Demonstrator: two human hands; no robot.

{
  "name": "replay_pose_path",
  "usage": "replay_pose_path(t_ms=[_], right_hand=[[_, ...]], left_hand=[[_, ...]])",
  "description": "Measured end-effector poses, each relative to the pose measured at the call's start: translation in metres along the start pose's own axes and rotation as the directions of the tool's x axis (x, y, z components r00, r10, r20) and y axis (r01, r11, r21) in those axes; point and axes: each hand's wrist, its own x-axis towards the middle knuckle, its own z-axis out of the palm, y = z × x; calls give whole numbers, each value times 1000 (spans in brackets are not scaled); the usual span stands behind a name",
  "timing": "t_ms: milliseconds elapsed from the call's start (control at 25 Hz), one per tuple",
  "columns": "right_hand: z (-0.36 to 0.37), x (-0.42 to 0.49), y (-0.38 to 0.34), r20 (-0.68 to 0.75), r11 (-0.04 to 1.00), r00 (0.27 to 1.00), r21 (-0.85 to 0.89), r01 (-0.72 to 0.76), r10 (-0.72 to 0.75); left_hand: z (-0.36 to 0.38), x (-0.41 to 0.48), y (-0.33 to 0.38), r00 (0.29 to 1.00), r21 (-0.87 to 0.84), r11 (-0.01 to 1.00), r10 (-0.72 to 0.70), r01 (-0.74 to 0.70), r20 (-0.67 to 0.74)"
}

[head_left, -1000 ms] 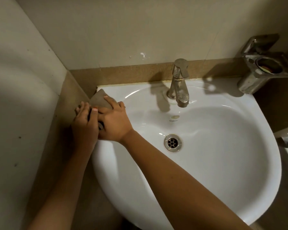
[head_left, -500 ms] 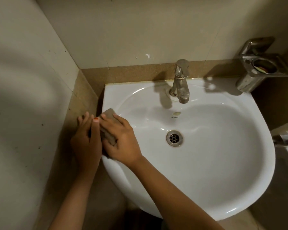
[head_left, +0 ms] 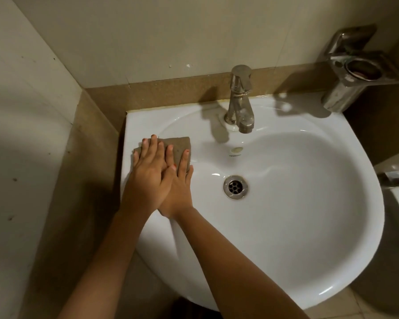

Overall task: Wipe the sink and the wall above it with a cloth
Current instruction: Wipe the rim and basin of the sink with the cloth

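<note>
Was in bathroom, small washroom corner. White glossy ceramic sink [head_left: 332,272] filled view from centre out to 4 o'clock, front edge rounded. Round metal drain [head_left: 235,187] in bowl, overflow hole [head_left: 237,149] just above it. Single-lever chrome faucet [head_left: 240,100] at 12 o'clock on back rim. Pale tiled wall [head_left: 148,31] behind it, side wall [head_left: 21,111] at 9 o'clock, both meeting in corner. Brown speckled tile band [head_left: 171,90] ran along both at sink height. Chrome wall-mounted holder [head_left: 355,72] at 2 o'clock; couldn't tell what sat in its cup.
</note>
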Motion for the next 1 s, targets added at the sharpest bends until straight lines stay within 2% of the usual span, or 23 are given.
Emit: replay_pose_path(t_ms=[120, 160, 240, 360, 560, 680, 840, 1000], right_hand=[[8, 1, 12, -50, 1000, 999, -6, 3, -3], [13, 2, 16, -116, 997, 992, -69, 36, -44], [19, 9, 31, -305, 949, 935, -302, 87, -183], [20, 23, 50, -397, 877, 867, -473, 87, -300], [26, 31, 67, -521, 875, 777, -479, 75, -352], [25, 32, 77, -583, 898, 775, -438, -45, -246], [13, 27, 103, -628, 879, 765, -435, -196, -141], [-1, 21, 121, -696, 899, 686, -415, -143, -212]], left_hand=[[12, -4, 9, 998, 69, 997, 26, -22, -56], [13, -5, 10, 997, 71, 997, 16, -10, -79], [16, -5, 9, 991, 64, 998, 21, -12, -135], [23, -7, 9, 984, 27, 1000, 6, -2, -179], [37, -3, 26, 988, 6, 999, -49, 50, -146], [46, 0, 32, 994, 28, 1000, 13, -10, -107], [59, 3, 55, 996, -20, 997, 70, -72, -57], [65, 8, 78, 992, -34, 994, 100, -103, -74]])
